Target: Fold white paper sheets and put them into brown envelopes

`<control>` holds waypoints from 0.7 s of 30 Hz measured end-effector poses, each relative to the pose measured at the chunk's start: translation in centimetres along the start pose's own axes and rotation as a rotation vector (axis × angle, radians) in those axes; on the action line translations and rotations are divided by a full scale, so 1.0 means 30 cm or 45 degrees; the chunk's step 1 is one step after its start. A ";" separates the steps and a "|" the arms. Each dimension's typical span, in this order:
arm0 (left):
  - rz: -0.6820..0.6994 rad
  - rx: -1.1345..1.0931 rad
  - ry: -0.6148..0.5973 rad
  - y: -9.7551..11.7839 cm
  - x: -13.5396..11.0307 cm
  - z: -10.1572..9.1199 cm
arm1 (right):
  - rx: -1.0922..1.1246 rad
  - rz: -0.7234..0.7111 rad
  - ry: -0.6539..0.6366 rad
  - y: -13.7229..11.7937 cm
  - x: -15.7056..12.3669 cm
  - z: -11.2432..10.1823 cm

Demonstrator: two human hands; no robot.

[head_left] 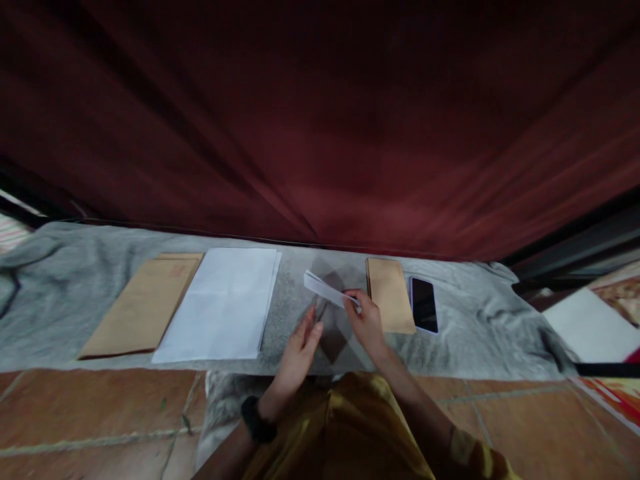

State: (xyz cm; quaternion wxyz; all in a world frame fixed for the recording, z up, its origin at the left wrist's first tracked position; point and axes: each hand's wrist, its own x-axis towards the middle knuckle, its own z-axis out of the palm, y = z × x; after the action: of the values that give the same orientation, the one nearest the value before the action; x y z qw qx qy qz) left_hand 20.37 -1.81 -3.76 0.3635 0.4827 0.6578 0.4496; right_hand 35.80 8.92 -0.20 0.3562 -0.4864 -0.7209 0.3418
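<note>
Over the grey cloth: control of the folded white paper

The folded white paper is raised above the middle of the grey cloth, between the white sheets and the small brown envelope. Shadows fall on the cloth below it.

Right hand: thumb and fingers are closed in a pinch on the near-right end of the paper. The opposite end projects freely toward the left and is unsupported.

Left hand: fingers are extended, the thumb lies near them, and nothing appears to be held. The hand stands just below the paper's free end, apart from it. A dark wristband is worn on this arm.

Surroundings: a large brown envelope lies beside the white sheets at the left. A phone lies just beyond the small brown envelope at the right.

Handling notes: the step in hand appears to be control of the folded piece in the air. A light pinch should suffice; heavy pressure could crease it. The layers look slightly parted at the free end, so the left hand's support there would probably hold the edges together. A level hold should limit flapping. Whether the edges align exactly cannot be told.
</note>
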 end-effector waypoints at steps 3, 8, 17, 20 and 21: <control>-0.277 -0.612 0.046 0.058 0.039 0.014 | -0.074 -0.235 -0.133 -0.037 -0.093 0.038; -0.367 -0.885 0.214 0.081 0.055 0.029 | -0.172 -0.438 -0.380 -0.059 -0.201 0.082; -0.442 -0.639 -0.136 0.039 0.096 -0.084 | 0.364 0.189 0.019 0.063 -0.105 0.080; -0.367 -0.461 -0.399 0.036 0.132 -0.131 | 0.727 0.560 -0.035 0.094 -0.065 0.071; -0.321 -0.383 -0.417 0.036 0.148 -0.145 | 0.846 0.660 -0.077 0.098 -0.062 0.067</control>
State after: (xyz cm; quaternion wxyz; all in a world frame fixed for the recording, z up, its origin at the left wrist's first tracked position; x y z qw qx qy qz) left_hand 15.54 1.55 -1.50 0.5861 0.4037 0.5708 0.4095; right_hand 35.97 7.74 -4.02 0.3747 -0.5002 -0.4355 0.6479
